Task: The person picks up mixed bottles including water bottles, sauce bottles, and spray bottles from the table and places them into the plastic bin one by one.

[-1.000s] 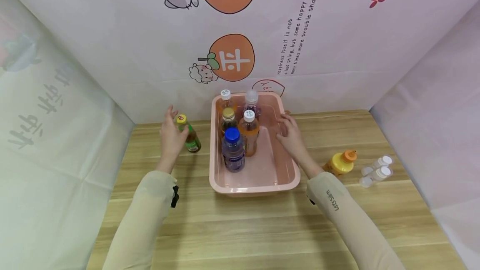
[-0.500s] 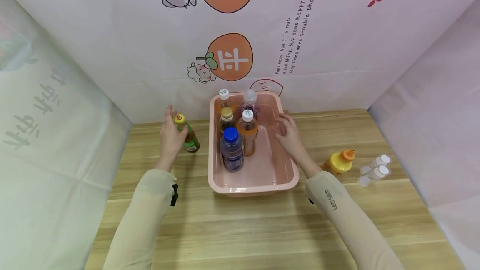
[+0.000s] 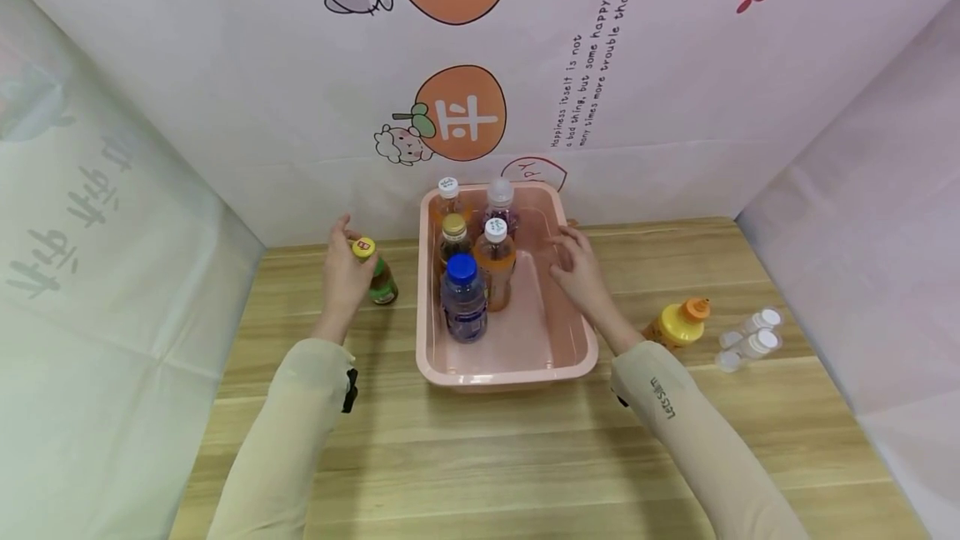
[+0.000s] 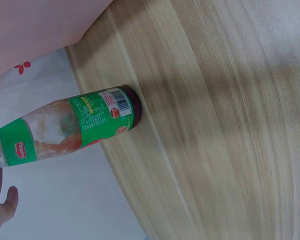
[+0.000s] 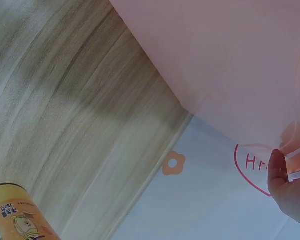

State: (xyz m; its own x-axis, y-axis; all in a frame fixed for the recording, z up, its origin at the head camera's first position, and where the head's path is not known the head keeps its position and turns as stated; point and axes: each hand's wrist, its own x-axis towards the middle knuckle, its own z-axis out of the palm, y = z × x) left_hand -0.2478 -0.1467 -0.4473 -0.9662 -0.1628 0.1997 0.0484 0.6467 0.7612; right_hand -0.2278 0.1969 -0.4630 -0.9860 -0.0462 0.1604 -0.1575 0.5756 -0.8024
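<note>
Wooden tabletop (image 3: 465, 457) separates the bottle (image 3: 382, 282) left fingers (image 3: 338, 233) pinch from the tub rim (image 3: 510, 377) right fingers (image 3: 576, 238) grip.

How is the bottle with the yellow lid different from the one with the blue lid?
The yellow-lidded bottle is outside the pink tub, but the blue-lidded bottle is inside it. The left hand holds the yellow-lidded bottle near its top; no hand touches the blue-lidded bottle. The yellow-lidded bottle is slim and green-labelled; the blue-lidded bottle is wider and bluish-purple. Both are capped.
</note>
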